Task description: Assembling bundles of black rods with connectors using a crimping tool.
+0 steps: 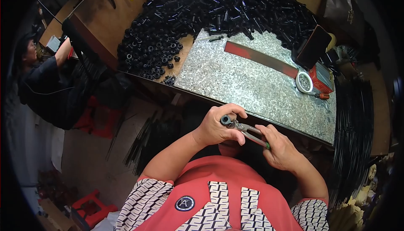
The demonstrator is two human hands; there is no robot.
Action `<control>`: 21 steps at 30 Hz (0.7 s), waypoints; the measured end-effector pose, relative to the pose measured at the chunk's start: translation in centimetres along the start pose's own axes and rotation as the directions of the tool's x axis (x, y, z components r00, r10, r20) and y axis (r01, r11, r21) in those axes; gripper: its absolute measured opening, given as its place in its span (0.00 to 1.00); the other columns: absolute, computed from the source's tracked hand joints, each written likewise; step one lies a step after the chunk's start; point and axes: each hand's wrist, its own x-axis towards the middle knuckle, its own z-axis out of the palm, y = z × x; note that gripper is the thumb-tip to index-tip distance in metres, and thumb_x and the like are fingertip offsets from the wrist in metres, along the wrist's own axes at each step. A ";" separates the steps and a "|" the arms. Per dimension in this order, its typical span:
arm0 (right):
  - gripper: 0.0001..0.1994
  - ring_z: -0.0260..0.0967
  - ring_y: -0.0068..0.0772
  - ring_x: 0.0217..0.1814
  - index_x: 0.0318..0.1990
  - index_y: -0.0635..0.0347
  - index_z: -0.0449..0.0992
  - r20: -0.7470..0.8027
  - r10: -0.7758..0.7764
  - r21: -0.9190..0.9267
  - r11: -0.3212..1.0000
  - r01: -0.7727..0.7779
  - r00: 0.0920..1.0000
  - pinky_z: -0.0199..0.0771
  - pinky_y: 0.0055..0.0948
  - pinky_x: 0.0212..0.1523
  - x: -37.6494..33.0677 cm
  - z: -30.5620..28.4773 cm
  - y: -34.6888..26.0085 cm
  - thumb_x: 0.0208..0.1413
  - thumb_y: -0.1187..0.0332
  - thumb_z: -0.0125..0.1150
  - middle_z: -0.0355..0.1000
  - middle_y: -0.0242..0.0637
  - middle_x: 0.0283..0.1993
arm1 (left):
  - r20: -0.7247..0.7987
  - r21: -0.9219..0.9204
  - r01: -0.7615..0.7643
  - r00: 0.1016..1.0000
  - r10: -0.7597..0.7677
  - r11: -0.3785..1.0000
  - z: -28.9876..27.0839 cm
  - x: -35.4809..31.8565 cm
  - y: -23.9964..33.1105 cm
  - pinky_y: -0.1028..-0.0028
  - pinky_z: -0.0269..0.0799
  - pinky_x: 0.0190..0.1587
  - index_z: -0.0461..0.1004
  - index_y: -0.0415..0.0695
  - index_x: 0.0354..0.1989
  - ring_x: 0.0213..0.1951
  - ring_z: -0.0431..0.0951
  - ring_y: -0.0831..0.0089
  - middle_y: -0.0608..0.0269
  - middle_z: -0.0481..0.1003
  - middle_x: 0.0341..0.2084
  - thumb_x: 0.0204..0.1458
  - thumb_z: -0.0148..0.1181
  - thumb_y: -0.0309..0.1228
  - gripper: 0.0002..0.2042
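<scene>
Head view | left hand point(216, 126) gripped small black plastic cylinder point(226, 120), just off near edge of speckled metal bench plate point(252, 83) | right hand point(280, 149) closed on grey pliers point(248, 132), nose at cylinder | step: likely crimping/pulling; next needs steady squeeze.

A dark phone point(313, 45) stands propped and tilted at the right end of the speckled metal table point(252, 83), its flat rectangular screen blank and black. Just below it lies a red box point(322, 79) with a grey top, touching a small round white tub point(304, 82). A dark brown paper bag point(343, 10) with a small pale mark on its side stands at the far right corner, behind the phone.
</scene>
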 end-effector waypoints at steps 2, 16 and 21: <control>0.33 0.65 0.50 0.38 0.60 0.64 0.58 -0.028 0.003 0.018 1.000 -0.002 1.000 0.68 0.40 0.39 0.1 0.1 0.0 0.39 0.82 0.50 0.61 0.46 0.38 | -0.011 -0.024 0.032 0.999 -0.032 0.999 0.1 0.0 0.3 0.85 0.55 0.24 0.72 0.40 0.39 0.22 0.60 0.90 0.79 0.63 0.15 0.23 0.77 0.49 0.35; 0.29 0.67 0.50 0.39 0.56 0.64 0.59 -0.004 0.011 -0.080 0.997 -0.012 1.000 0.69 0.41 0.38 0.6 -0.5 -0.1 0.41 0.80 0.54 0.63 0.46 0.39 | -0.018 -0.121 0.155 0.987 -0.158 0.981 0.0 -0.2 0.5 0.86 0.56 0.26 0.71 0.39 0.39 0.24 0.63 0.90 0.77 0.67 0.17 0.25 0.77 0.48 0.34; 0.24 0.69 0.51 0.37 0.51 0.65 0.62 -0.080 -0.051 -0.037 0.998 0.048 0.996 0.70 0.41 0.35 0.7 0.8 1.0 0.43 0.79 0.58 0.65 0.47 0.38 | -0.045 -0.088 0.141 0.988 -0.145 0.986 0.3 -0.5 -0.3 0.86 0.55 0.26 0.71 0.39 0.40 0.25 0.62 0.90 0.77 0.67 0.21 0.28 0.75 0.49 0.33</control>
